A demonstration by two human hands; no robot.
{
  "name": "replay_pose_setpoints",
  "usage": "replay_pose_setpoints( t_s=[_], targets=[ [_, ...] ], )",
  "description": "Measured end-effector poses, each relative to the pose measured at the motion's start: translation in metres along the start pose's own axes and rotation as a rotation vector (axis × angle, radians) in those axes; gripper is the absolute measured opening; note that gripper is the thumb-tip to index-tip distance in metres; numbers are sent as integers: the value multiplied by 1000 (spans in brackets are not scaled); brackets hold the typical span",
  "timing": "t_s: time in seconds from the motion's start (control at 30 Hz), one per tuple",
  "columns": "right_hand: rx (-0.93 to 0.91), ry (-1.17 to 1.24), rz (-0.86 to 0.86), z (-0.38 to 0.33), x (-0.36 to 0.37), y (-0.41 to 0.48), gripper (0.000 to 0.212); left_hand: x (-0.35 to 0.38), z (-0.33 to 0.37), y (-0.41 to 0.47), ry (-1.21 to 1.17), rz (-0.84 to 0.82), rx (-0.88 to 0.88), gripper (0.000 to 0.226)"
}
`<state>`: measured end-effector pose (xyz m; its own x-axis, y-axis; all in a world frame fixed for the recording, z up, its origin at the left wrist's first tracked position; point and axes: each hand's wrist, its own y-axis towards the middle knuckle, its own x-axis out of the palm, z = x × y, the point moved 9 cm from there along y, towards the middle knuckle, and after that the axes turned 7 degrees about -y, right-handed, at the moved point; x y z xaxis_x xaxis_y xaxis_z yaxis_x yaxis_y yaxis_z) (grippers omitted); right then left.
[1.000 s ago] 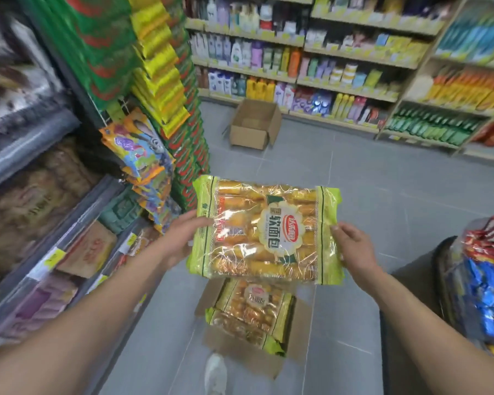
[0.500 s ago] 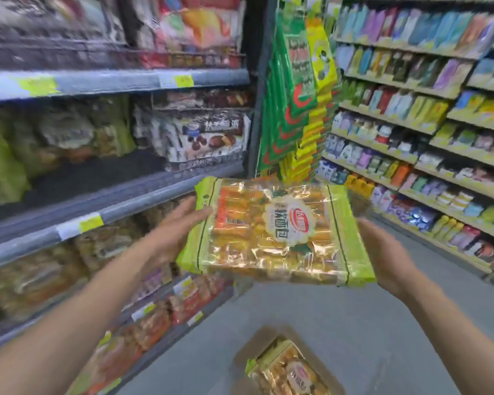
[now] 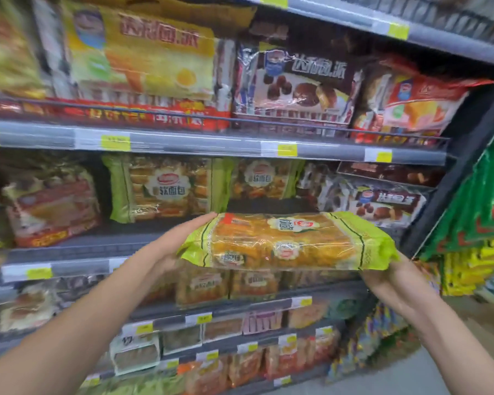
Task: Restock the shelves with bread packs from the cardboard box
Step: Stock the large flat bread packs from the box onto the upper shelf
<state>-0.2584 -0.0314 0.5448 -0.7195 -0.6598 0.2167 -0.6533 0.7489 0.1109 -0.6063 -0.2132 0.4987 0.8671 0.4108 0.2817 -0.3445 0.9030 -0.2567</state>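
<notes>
**One bread pack, two hands, at the middle shelf**

Far left on the middle shelf (image 3: 103,243) stands one orange pack (image 3: 52,206), too blurred to read. Beside it, two green-edged packs stand upright side by side, the first shelved pack (image 3: 166,189) and the second shelved pack (image 3: 264,181). They are the same kind as the one being carried.

The left hand (image 3: 177,243) lies against the left end of the bread pack (image 3: 288,240). Its fingers are straight and together along the far top edge, pressing rather than curling round it.

The bread pack hangs level in the air, long side across and label up. It is just in front of the middle shelf and a little below the second shelved pack.

Its right end sits on the right hand (image 3: 388,277). The palm is under the green crimped edge and the fingers are hidden beneath the pack, so I cannot tell whether they are flat or curled.

The rail (image 3: 211,143) above carries four yellow price tags. Three big packs on the shelf it fronts can be made out: a yellow pack (image 3: 143,52), a brown pack (image 3: 297,84) and a red pack (image 3: 411,104).

Right of the carried pack lies one chocolate pack (image 3: 382,203). Past the shelf's end post hang green packets (image 3: 474,212) over yellow packets (image 3: 468,272).
</notes>
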Motion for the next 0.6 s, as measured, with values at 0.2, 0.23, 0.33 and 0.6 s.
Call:
replay_pose_setpoints(
  t_s=[0.2, 0.23, 0.33, 0.6],
  targets=[
    [-99, -343, 126, 27, 63, 52, 30, -75, 5, -10, -407, 69, -85, 37],
    [-106, -428, 153, 33, 67, 60, 19, -84, 5, -13, -442, 73, -81, 36],
    [-87, -587, 218, 53, 79, 86, 16, -104, 10, -26, -419, 111, -33, 32],
    [-22, -462, 158, 80, 133, 137, 34, -139, 22, -35, -232, 138, 81, 32]
  ],
)
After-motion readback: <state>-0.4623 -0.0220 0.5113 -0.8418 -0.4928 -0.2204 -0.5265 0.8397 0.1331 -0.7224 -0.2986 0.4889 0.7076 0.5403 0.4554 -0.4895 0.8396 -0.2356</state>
